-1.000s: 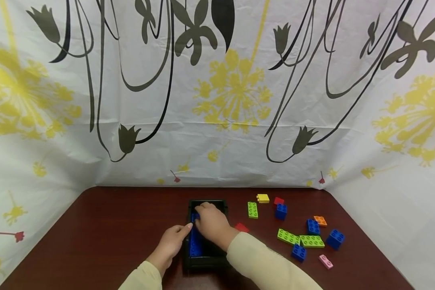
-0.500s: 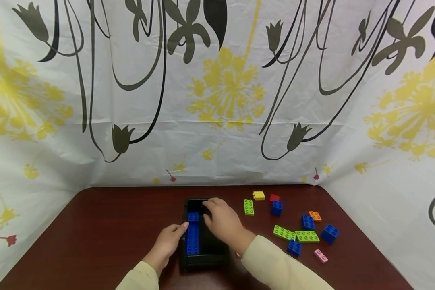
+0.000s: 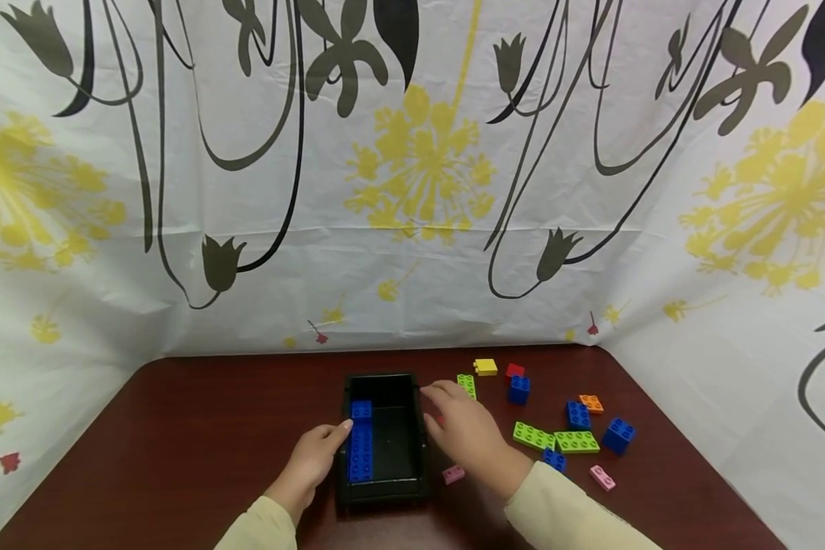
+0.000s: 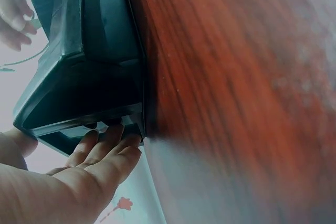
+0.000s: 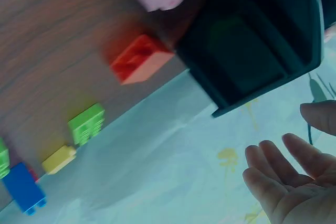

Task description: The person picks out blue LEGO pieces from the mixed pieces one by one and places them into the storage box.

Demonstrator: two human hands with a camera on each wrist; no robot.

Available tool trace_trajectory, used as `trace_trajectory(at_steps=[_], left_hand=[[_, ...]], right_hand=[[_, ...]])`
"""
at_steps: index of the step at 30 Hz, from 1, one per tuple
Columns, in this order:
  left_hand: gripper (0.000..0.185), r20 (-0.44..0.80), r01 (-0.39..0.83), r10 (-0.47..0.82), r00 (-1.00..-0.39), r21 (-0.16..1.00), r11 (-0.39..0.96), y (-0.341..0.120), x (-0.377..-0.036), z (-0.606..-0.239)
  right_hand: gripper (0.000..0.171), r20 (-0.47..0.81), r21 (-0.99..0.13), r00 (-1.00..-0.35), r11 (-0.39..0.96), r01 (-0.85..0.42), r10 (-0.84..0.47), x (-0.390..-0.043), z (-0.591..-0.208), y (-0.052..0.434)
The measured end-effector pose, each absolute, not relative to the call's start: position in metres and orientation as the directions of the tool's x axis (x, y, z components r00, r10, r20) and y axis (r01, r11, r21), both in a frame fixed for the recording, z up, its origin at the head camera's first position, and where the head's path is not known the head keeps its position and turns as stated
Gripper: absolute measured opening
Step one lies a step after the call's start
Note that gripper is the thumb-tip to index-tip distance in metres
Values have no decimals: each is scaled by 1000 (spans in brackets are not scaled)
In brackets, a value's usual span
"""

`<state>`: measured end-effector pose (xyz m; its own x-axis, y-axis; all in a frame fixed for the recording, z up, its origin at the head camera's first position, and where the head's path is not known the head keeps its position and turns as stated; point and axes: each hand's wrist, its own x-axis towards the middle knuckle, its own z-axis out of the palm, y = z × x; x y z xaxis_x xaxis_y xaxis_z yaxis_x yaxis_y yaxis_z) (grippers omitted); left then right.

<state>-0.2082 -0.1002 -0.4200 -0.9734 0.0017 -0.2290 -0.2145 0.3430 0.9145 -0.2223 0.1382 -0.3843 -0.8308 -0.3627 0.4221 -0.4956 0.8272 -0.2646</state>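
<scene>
A black tray stands on the dark red table, with a row of blue bricks along its left inner wall. My left hand rests with straight fingers against the tray's left outer wall. Just right of the tray hovers my right hand, fingers spread and holding nothing. It is above a small red brick, which the head view barely shows. A pink brick lies beside the tray's near right corner.
Loose bricks lie right of the tray: green, blue, yellow, orange, another pink. A flowered cloth walls the table at the back and both sides.
My right hand has come out of the tray and moved right, leaving a blue square brick at the far end of the blue row. The left hand has stayed at the tray's wall.
</scene>
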Motion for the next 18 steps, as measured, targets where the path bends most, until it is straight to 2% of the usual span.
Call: trace_trajectory(at_steps=[7,18], left_hand=[[74,-228,-215,-3,-974,913,346,-101,-207,-419],[73,-203,-194,-7,-979,923,334,-100,-208,-422]], right_hand=[[39,359,-291,-882,862,-415,-304,-217,-390,164],[45,236,-268,-952,928,-258,-197,-207,-396,206]])
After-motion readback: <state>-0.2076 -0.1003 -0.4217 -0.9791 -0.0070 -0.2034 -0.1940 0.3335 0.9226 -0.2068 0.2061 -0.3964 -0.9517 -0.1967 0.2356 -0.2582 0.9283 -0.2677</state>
